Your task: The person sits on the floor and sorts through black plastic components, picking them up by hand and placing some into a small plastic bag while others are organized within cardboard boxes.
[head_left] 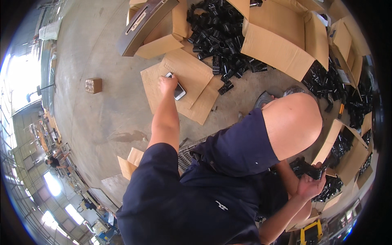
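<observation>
Well, right fingers (320,179) hold glossy, seemingly plastic tubing (314,173).

1 label (138,21) on the dark case (149,21) and 1 print (221,206) on the shirt (175,204) seem illegible.

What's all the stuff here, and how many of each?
phone: one, white, upper middle
held part: one, black, lower right
loose parts: uncountable, black, heaped top and right
flat cardboard: at least two, brown, under phone
open boxes: several, brown, top and right
small box: one, brown, left
slab: one, dark brown, top
yellow frame: one, yellow, bottom right
other person: one, dark top, far left
floor: one, grey, left
shirt: one, navy, bottom
left hand: one, bare, at the phone
right hand: one, bare, around the held part
</observation>
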Demonstrator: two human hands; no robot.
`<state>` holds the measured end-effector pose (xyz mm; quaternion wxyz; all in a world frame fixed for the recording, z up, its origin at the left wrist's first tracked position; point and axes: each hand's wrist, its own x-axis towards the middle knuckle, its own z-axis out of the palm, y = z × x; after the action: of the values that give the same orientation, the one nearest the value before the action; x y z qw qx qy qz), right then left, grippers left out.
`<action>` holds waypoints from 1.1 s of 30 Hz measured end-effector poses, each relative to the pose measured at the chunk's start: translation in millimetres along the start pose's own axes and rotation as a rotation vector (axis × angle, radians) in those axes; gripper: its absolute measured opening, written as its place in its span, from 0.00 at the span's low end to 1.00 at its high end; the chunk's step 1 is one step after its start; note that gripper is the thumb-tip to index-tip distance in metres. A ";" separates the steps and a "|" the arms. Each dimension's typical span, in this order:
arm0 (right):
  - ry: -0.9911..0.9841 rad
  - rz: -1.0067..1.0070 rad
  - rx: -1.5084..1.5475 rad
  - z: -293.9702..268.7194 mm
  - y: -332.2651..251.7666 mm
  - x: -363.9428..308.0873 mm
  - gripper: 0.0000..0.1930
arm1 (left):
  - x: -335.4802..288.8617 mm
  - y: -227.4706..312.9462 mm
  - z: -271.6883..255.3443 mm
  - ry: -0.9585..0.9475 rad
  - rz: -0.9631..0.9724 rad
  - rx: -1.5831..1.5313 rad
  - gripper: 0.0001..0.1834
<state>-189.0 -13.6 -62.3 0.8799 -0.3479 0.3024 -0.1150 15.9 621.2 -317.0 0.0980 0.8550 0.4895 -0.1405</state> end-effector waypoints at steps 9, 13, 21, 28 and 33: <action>0.136 0.010 -0.112 44.9 21.0 5.3 0.20 | 8.6 6.2 5.5 0.036 -0.026 0.023 0.41; 0.013 -0.002 -0.125 54.2 23.0 12.9 0.20 | 9.2 -15.0 -0.3 0.052 -0.072 -0.173 0.50; 0.097 -0.046 -0.119 41.3 22.2 14.2 0.20 | -46.0 -59.6 31.9 0.088 -0.124 -0.312 0.57; 0.060 -0.031 -0.127 27.6 21.6 -2.4 0.19 | -67.8 -91.4 48.9 -0.198 -0.323 -0.708 0.35; -0.069 0.015 -0.092 21.7 27.7 -6.5 0.18 | -38.5 -123.7 51.0 -0.493 -0.412 -0.700 0.25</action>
<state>-181.1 21.2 -65.7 0.8737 -0.3897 0.2793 -0.0825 -116.9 636.5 -355.7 0.4634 0.5970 0.6289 -0.1824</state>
